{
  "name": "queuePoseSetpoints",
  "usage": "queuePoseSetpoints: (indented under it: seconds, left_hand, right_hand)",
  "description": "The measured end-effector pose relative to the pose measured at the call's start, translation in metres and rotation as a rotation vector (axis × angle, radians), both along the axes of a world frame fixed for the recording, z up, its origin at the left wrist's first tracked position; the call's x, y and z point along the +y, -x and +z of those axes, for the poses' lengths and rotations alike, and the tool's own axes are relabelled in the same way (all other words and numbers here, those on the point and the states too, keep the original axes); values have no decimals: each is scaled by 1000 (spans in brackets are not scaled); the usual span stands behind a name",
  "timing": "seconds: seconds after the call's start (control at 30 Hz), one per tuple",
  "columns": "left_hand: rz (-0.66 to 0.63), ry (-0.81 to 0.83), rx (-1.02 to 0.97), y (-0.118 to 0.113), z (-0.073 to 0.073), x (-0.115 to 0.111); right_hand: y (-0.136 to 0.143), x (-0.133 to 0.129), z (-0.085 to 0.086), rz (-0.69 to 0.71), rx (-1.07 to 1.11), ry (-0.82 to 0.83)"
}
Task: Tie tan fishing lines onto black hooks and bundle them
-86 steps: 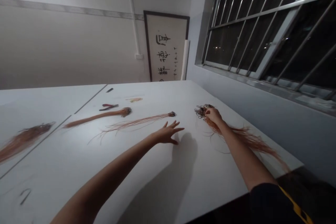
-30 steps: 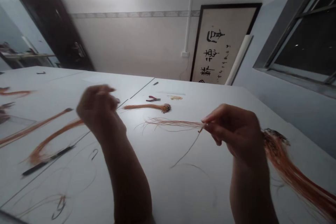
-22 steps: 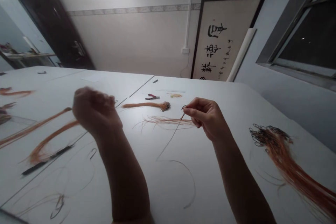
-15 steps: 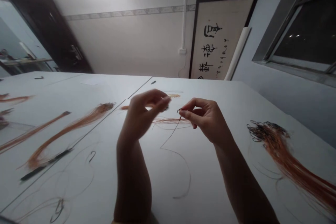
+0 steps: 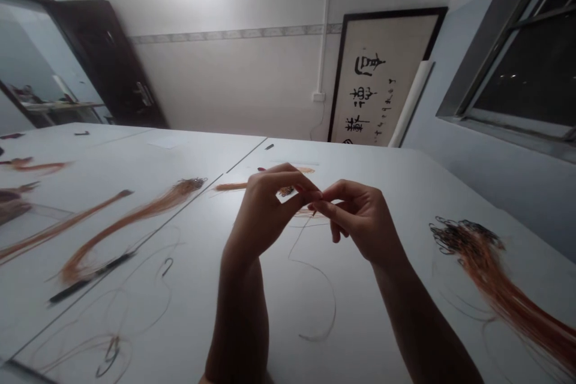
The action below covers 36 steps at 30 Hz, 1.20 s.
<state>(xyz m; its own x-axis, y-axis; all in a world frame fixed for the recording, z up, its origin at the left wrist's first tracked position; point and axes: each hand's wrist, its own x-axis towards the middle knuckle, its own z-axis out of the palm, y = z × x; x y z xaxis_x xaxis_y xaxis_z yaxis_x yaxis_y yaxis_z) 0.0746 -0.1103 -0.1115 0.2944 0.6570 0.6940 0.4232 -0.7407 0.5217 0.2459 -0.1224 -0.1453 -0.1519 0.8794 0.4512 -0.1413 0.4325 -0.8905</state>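
My left hand (image 5: pixel 270 210) and my right hand (image 5: pixel 360 213) meet fingertip to fingertip above the white table (image 5: pixel 387 336). Thumb and forefinger of each are pinched together around a small dark fishing hook, now mostly covered by the fingers. From under my right fingertips a thin fishing line (image 5: pixel 334 300) hangs down and curls across the tabletop. Behind the hands lie orange lines (image 5: pixel 306 213) and a small cluster of hooks (image 5: pixel 287 191), partly hidden by my left hand.
At right lies a thick bundle of orange lines with dark hooks (image 5: pixel 472 240). To the left are another hooked bundle (image 5: pixel 148 210), a black strip (image 5: pixel 92 278), a loose hook (image 5: pixel 167 267) and tangled line with a hook (image 5: pixel 109 357). Another person's hand (image 5: pixel 13 209) shows at the far left.
My left hand has moved right, and its fingers have closed at the hook that my right hand was holding. The view has shifted slightly.
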Motion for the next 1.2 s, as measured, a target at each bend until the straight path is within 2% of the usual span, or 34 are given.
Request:
queuePoseSetpoints:
  seconds: [0.07,0.13,0.23,0.33,0.4,0.5,0.6,0.7,0.8,0.87,1.1,1.2]
  left_hand:
    - [33,-4,-38,2,0,4]
    - [47,5,-79,4,-1,8]
    - [53,21,-110,5,-1,10]
    - [58,24,-125,5,0,9]
    - [55,19,-138,5,0,8]
    - [66,-14,-161,5,1,7]
    - [2,-69,-225,5,1,7]
    - [-213,-106,-351,1,1,5]
    - [-455,-77,-455,-8,0,2]
    - [-546,-22,-502,-14,-1,0]
    - [-549,81,-502,-24,-4,2]
    - [-537,78,-521,-23,-4,4]
  right_hand:
    - [-7,9,-1,14,-25,-31]
    - [-18,22,0,-30,19,-69]
    - [-34,30,4,-139,312,-77]
    - [-36,7,10,-108,459,-69]
    - [-32,-20,13,-112,520,-212]
    - [-27,-50,12,-104,477,-369]
    - [-27,-52,11,-235,381,-456]
    - [-26,-43,13,-315,158,-385]
    - [-21,-43,15,-291,-24,-272]
    - [-18,-46,15,-261,-43,-251]
    - [-11,-41,8,-185,-134,-232]
    - [-9,-36,7,-48,-84,-140]
